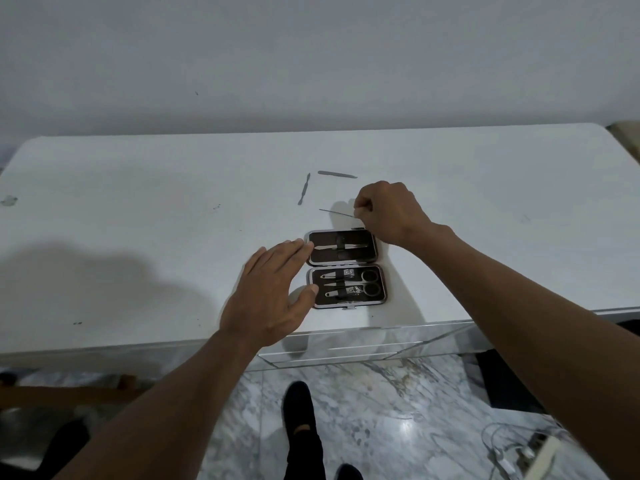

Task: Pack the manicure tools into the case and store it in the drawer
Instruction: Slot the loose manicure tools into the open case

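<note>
A small manicure case (346,268) lies open on the white dresser top (138,209), near its front edge. Its far half holds tweezers; its near half holds scissors and two clippers under straps. My left hand (273,292) rests flat against the case's left side, fingers spread. My right hand (388,211) is just behind the case, pinching one end of a thin metal tool (337,213) that sticks out to the left. Two more loose tools lie farther back: a cuticle pusher (304,189) and a nail file (336,174).
A mirrored drawer front (346,351) sits below the dresser's front edge, shut. The wall stands right behind the dresser. Below are a marble floor (381,410), my dark shoes, cables at the lower right and a wooden piece at the lower left.
</note>
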Action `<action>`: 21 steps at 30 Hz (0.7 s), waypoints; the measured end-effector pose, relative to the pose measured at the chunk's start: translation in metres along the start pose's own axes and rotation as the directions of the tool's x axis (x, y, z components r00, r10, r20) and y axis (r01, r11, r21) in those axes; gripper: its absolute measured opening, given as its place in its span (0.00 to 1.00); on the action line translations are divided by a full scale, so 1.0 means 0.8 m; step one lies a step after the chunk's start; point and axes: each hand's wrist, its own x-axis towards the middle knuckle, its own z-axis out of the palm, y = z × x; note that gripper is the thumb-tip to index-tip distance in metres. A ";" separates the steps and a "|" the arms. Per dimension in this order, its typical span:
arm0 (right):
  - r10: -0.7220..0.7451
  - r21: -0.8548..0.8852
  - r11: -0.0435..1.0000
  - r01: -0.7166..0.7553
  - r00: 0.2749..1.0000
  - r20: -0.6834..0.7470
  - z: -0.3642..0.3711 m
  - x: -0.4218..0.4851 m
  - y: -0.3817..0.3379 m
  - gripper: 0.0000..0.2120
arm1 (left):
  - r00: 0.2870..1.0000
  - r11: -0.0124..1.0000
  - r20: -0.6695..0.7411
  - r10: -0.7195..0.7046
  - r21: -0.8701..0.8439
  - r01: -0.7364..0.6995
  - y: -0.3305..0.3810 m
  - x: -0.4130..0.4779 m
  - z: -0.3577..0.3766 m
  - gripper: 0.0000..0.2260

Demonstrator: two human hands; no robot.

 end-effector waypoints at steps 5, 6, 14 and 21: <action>0.012 -0.126 0.992 -0.013 1.000 -0.008 0.006 0.047 -0.011 0.10 | 1.000 1.000 0.006 0.001 0.004 -0.001 -0.001 0.000 0.000 0.28; 0.006 -0.156 0.988 -0.008 1.000 -0.011 0.007 0.056 -0.014 0.10 | 1.000 1.000 0.010 0.002 0.006 -0.002 0.000 0.000 0.000 0.29; 0.033 -0.225 0.974 -0.033 0.999 -0.005 0.019 0.111 -0.031 0.09 | 1.000 1.000 0.021 -0.001 0.011 0.001 0.002 0.002 -0.003 0.29; 0.137 -0.219 0.969 -0.113 0.985 0.100 -0.003 0.115 -0.048 0.08 | 1.000 1.000 0.026 0.000 0.006 0.000 0.002 0.003 -0.005 0.29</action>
